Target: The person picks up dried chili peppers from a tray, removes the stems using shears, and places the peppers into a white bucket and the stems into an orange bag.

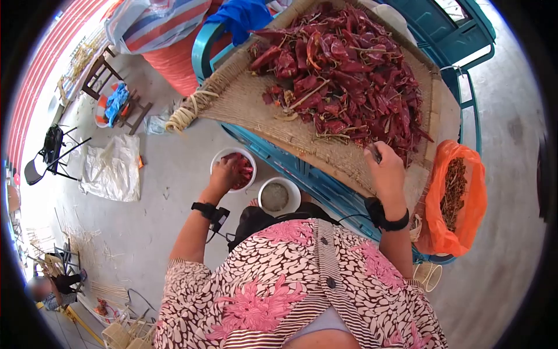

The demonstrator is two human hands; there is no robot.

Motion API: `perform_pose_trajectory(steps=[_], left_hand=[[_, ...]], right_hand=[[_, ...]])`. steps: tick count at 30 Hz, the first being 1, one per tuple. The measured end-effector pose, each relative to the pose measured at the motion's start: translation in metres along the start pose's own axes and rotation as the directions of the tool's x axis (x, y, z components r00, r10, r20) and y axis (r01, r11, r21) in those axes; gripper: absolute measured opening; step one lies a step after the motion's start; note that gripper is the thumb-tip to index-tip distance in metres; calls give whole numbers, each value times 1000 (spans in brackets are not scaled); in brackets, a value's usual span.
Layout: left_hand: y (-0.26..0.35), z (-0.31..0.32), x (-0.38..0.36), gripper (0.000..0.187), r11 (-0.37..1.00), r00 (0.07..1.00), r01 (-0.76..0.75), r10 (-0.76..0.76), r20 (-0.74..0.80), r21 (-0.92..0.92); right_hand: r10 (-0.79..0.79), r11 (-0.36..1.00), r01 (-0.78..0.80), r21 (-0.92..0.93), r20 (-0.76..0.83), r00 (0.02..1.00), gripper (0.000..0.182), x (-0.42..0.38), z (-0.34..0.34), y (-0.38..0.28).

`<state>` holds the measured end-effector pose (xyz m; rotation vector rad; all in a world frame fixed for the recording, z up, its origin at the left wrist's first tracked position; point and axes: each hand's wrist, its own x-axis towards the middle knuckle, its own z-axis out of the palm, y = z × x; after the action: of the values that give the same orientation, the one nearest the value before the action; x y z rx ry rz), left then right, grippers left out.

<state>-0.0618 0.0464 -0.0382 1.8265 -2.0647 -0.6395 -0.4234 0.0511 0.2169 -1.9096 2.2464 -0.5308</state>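
A heap of dried red chillies lies on a woven tray in front of me. At the tray's near edge, below the heap, my right hand has its fingers closed on a small dark object that I cannot make out. My left hand is over a white bucket at the left, which holds red chilli pieces. Its fingers reach down into the bucket, and what they hold, if anything, is hidden. Beside that bucket stands a second white bucket with greyish contents.
Teal chairs support the tray. An orange bag with dried stems stands at the right. Striped sacks are at the upper left. A plastic sheet and black chair lie left; a person sits at the lower left.
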Motion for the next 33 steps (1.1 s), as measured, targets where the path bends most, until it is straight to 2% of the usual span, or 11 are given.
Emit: perform_pose_trajectory(steps=[2, 6, 9, 12, 15, 18, 21, 22, 24, 29, 33], left_hand=[[26, -25, 3, 31, 992, 985, -72, 86, 147, -101], [131, -133, 0, 15, 745, 868, -55, 364, 337, -664], [179, -171, 14, 18, 772, 889, -390, 458, 14, -502], [193, -160, 54, 22, 859, 795, -513, 479, -371, 9], [194, -145, 83, 26, 871, 772, -445, 491, -403, 209], [187, -130, 99, 25, 895, 823, -387, 443, -355, 221], [192, -133, 94, 16, 877, 781, -466, 346, -520, -117], [199, -139, 87, 16, 783, 851, -444, 215, -479, -436], [215, -151, 71, 20, 357, 964, -256, 19, -266, -899], [219, -154, 60, 26, 173, 979, -203, 5, -205, -964], [225, -155, 51, 27, 70, 988, -154, 36, -151, -986]], right_hand=[[2, 1000, -2, 0, 13, 1000, 18, 0, -6, -7], [-24, 999, 24, 38, 8, 1000, 18, -2, -4, -7], [-45, 995, 44, 87, 15, 999, 18, -6, 4, -10], [-77, 985, 75, 158, 6, 997, 17, -10, 8, -19], [-134, 968, 133, 212, -7, 991, 17, -18, 7, -26], [-140, 961, 131, 245, 18, 990, 17, -22, 4, -25], [-114, 960, 105, 261, 21, 993, 17, -24, 6, -17], [-106, 956, 100, 274, 8, 994, 17, -23, 6, -16], [-101, 943, 98, 319, -7, 995, 18, -22, 5, -18], [-89, 893, 78, 443, 4, 996, 21, -11, 4, -36], [-44, 648, 68, 758, -52, 998, 25, -2, 1, -54]])
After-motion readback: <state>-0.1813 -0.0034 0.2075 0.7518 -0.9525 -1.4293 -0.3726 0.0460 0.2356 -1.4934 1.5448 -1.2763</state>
